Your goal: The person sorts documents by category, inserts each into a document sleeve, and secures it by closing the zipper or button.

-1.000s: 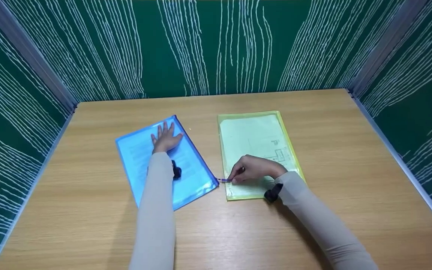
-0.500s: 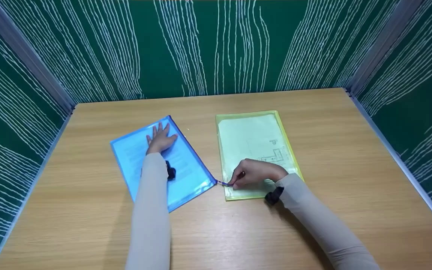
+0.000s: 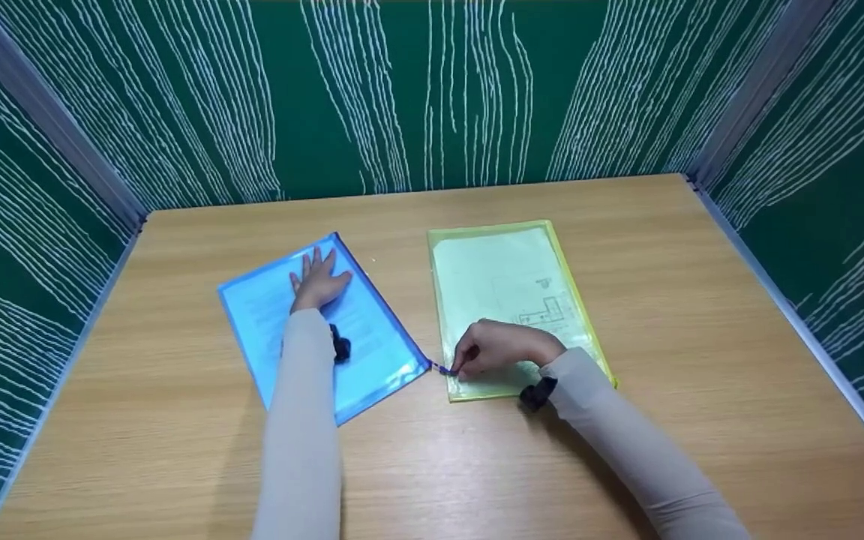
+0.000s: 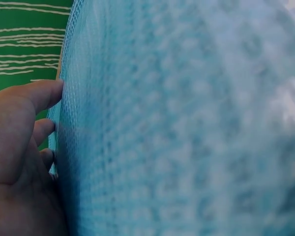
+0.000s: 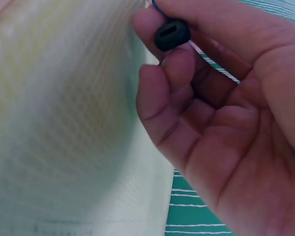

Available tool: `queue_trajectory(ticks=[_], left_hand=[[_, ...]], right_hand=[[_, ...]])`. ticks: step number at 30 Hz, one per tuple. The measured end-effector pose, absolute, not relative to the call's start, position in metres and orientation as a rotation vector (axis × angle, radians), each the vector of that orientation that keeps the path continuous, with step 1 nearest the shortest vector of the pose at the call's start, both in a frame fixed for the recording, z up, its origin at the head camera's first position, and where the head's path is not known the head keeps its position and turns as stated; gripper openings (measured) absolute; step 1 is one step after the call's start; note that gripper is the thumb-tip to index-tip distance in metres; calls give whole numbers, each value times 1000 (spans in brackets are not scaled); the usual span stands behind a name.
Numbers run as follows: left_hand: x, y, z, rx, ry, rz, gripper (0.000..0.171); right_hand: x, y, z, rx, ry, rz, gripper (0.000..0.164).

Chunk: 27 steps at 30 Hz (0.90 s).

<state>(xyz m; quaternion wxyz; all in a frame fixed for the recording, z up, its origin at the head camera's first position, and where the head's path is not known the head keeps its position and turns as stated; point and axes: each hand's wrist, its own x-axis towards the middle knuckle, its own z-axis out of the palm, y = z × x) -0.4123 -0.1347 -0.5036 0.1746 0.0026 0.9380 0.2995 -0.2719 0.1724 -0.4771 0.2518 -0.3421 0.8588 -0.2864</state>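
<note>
A blue mesh zip folder (image 3: pixel 379 352) with papers inside lies tilted on the table at the left. My left hand (image 3: pixel 318 283) rests on its upper part with fingers spread. In the left wrist view, the thumb (image 4: pixel 46 93) lies against the blue mesh (image 4: pixel 137 123). From the folder's lower right corner a short zipper pull (image 3: pixel 441 368) sticks out. My right hand (image 3: pixel 503 346) pinches that pull over the lower part of a yellow mesh zip folder (image 3: pixel 484 270). Up close in the right wrist view, the pull's dark end piece (image 5: pixel 172 35) on a thin cord sits between thumb and fingers.
Both folders lie on a wooden table (image 3: pixel 402 480). Green walls (image 3: pixel 342 165) with white wavy lines enclose the back and both sides. A sheet with a line drawing (image 3: pixel 544 311) shows through the yellow folder.
The blue folder and my left hand on it have shifted slightly left. My right hand, holding the zipper pull, has come a little nearer the front. The head view has shifted slightly.
</note>
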Motion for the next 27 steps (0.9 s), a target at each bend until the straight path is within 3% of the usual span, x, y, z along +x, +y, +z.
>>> queue_trajectory(ticks=[27], left_hand=[[-409,-128,-491,-6,2829,699,59]], right_hand=[[-263,175,-469,-962,2378,-675,17]])
